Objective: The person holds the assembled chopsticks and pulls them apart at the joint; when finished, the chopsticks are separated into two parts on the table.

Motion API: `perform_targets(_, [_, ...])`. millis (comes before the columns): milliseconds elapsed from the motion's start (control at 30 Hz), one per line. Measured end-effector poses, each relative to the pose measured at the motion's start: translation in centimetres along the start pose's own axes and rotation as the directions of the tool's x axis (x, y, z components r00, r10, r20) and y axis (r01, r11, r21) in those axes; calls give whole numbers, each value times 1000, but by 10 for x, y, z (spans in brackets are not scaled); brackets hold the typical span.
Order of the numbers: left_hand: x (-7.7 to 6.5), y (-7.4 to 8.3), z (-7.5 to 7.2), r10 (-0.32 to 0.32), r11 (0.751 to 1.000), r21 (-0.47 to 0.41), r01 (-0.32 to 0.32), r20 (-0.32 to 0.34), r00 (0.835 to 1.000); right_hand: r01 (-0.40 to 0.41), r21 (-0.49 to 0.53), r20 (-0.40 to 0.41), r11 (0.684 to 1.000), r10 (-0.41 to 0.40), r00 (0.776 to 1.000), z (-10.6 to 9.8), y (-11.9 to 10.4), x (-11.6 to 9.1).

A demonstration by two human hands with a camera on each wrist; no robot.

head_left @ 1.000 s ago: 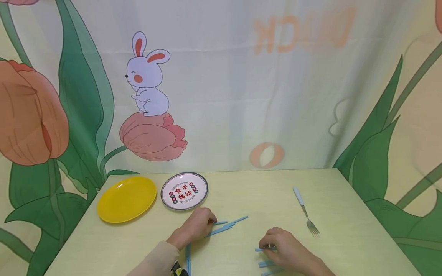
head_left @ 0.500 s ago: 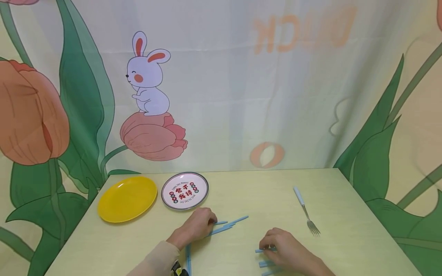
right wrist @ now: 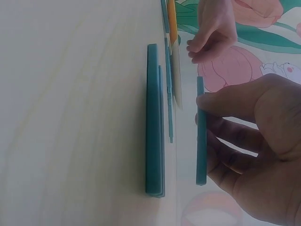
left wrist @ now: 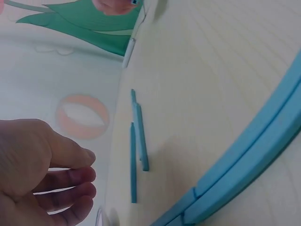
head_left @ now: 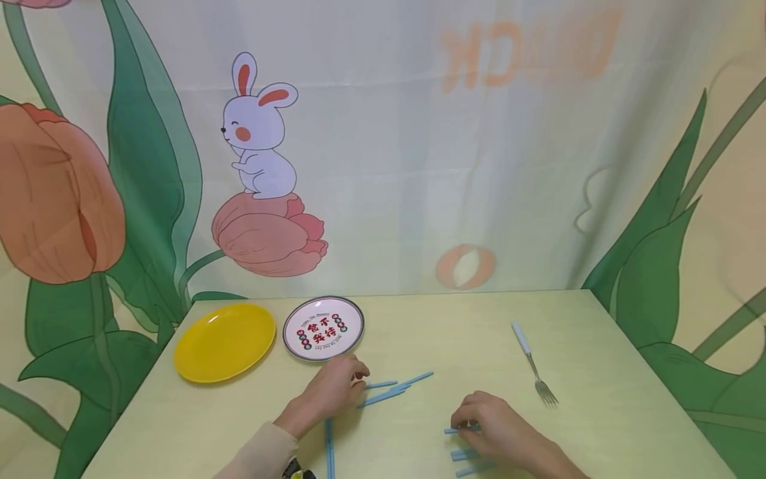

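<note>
We have the right hand (head_left: 497,424) pinching one blue stick (right wrist: 201,136) between thumb and fingertips, held clear of the table (head_left: 431,332). More sticks (head_left: 465,455) lie on the table near that hand. Left hand (head_left: 331,391) is half open, fingers loosely bent, holding nothing, just beside the loose stick cluster (head_left: 385,395). We see the white plate (head_left: 324,328) beyond it, fork (head_left: 529,359) past the right hand.
</note>
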State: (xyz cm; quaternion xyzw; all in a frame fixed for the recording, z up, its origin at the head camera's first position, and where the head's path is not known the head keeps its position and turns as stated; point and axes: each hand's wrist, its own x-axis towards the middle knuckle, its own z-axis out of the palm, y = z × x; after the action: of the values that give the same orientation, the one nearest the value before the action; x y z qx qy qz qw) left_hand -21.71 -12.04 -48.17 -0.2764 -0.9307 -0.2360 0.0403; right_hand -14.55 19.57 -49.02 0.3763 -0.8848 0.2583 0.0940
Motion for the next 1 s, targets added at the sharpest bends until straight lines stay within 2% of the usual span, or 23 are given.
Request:
perform_targets(200, [-11, 6, -14, -15, 999, -39, 13, -54, 998, -11, 22, 20, 1000, 11, 1000, -1, 0, 1])
perform_targets(567, [-38, 12, -25, -51, 999, -5, 50, -136, 989, -39, 30, 68, 999, 37, 997, -2, 1, 1])
perform_targets(900, [-72, 24, -28, -142, 989, -65, 135, -115, 983, -48, 28, 86, 998, 45, 995, -1, 5, -1])
perform_targets(1000, [-80, 27, -28, -182, 981, -77, 176, -85, 980, -56, 28, 95, 998, 53, 994, -1, 7, -1])
